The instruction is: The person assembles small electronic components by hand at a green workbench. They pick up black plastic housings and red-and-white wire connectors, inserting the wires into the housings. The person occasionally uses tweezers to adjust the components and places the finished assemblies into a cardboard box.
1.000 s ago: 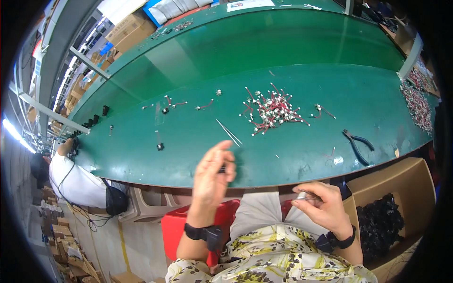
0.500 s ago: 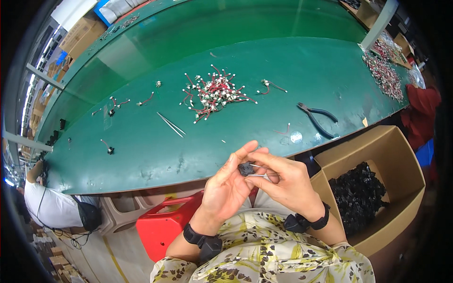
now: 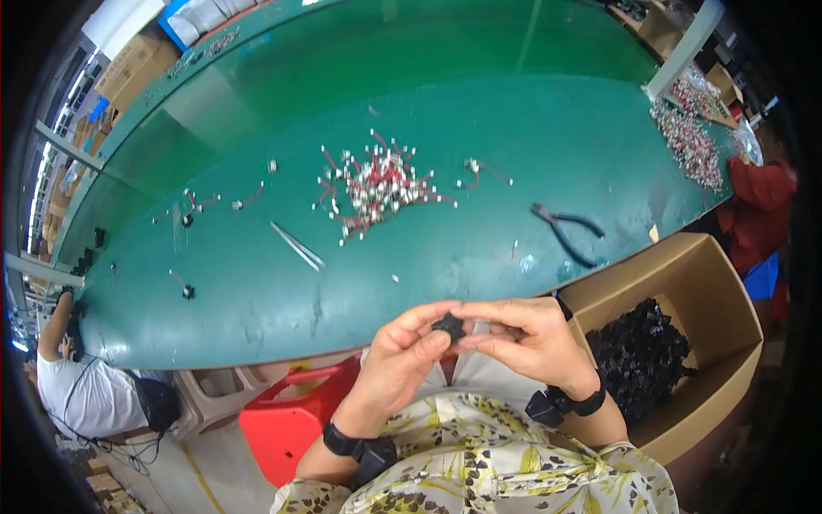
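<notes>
My left hand [image 3: 401, 358] pinches a small black plastic part [image 3: 448, 325] between thumb and fingers, in front of my body just off the table's near edge. My right hand [image 3: 538, 341] is closed close beside it, fingertips pointing at the part. A pair of tweezers is in the right hand, mostly hidden by its fingers now. On the green table [image 3: 462, 265] ahead lies a heap of red-and-white wired connectors [image 3: 383, 187]. Left of the heap rests another pair of tweezers [image 3: 297, 246]; right of it are diagonal pliers [image 3: 568, 231] with dark blue handles.
A cardboard box [image 3: 715, 343] of black plastic parts [image 3: 638, 364] stands at my right. Loose wired pieces [image 3: 249, 196] are scattered on the left of the table. More connectors [image 3: 687, 141] lie far right. A red stool [image 3: 287, 428] stands lower left. Co-workers sit at both sides.
Both hands have come lower, nearer my body. The left fingers have closed round the black part, and the tweezers' prongs have become mostly hidden. The whole view has shifted slightly.
</notes>
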A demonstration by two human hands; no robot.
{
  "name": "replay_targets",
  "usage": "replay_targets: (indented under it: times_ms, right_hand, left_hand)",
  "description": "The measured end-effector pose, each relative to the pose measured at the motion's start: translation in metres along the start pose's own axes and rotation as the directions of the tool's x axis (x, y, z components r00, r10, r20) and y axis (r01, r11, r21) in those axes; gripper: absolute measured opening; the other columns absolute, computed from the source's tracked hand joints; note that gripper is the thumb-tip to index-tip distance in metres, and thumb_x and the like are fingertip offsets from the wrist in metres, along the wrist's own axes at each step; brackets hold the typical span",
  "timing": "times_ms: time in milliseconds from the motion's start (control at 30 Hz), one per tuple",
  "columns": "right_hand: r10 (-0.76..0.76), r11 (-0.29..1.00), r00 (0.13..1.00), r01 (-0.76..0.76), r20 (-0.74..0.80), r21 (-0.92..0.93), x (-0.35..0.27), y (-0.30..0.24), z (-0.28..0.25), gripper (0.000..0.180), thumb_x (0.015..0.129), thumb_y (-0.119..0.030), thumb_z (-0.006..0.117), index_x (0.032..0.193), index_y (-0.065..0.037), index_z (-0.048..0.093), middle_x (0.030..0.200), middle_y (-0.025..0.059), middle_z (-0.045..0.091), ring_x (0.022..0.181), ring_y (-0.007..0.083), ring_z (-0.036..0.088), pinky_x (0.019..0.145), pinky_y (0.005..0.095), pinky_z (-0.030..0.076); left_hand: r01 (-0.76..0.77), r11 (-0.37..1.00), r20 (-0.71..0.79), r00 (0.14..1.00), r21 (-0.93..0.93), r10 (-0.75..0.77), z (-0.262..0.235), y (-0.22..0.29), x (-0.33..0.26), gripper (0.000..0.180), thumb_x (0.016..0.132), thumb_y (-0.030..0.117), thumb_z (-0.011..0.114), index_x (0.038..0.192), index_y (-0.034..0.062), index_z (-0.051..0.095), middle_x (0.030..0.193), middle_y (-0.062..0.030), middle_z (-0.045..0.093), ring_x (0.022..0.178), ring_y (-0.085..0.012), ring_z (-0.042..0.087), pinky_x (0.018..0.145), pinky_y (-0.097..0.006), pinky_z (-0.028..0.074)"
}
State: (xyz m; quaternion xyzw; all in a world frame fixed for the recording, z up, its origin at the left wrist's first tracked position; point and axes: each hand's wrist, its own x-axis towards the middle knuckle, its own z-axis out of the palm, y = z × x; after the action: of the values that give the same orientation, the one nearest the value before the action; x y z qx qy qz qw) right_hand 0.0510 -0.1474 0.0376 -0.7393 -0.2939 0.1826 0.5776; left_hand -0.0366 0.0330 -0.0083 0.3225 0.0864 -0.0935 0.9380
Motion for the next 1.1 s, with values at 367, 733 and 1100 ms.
replay_targets:
  times_ms: [367,733,1100]
  right_hand:
    - [-0.031,0.771,0.985,-0.084,-0.169,-0.631,0.131,0.017,-0.086,0.025,0.081,-0.021,0.073,0.098,-0.003,0.072,0.090,0.0132,0.065,0.085,0.0303,0.064,0.076,0.0383,0.049]
    - [-0.043,0.753,0.980,-0.097,-0.196,-0.650,0.150,0.022,-0.078,0.016,0.078,-0.014,0.066,0.086,0.000,0.067,0.082,0.0131,0.067,0.073,0.0258,0.065,0.069,0.0366,0.051]
    - [-0.259,0.906,0.952,0.181,-0.164,-0.382,0.040,-0.010,-0.027,0.015,0.073,-0.001,0.070,0.087,-0.001,0.066,0.072,0.0035,0.062,0.051,0.0074,0.047,0.045,0.0232,0.036]
  left_hand:
    - [-0.038,0.987,0.093,0.994,-0.157,0.053,-0.007,0.014,0.035,0.038,0.090,0.001,0.062,0.127,0.0002,0.055,0.112,-0.0147,0.063,0.095,-0.0200,0.065,0.087,-0.034,0.054]
    - [-0.113,0.992,0.002,0.994,-0.047,0.113,0.000,0.008,0.041,0.036,0.087,-0.003,0.062,0.123,0.0025,0.057,0.108,-0.0135,0.063,0.091,-0.0202,0.065,0.081,-0.033,0.055]
    - [-0.463,0.878,-0.176,0.860,0.123,0.479,0.032,0.006,0.044,0.038,0.085,-0.009,0.063,0.121,0.0015,0.054,0.111,-0.0104,0.061,0.101,-0.0211,0.064,0.092,-0.038,0.053]
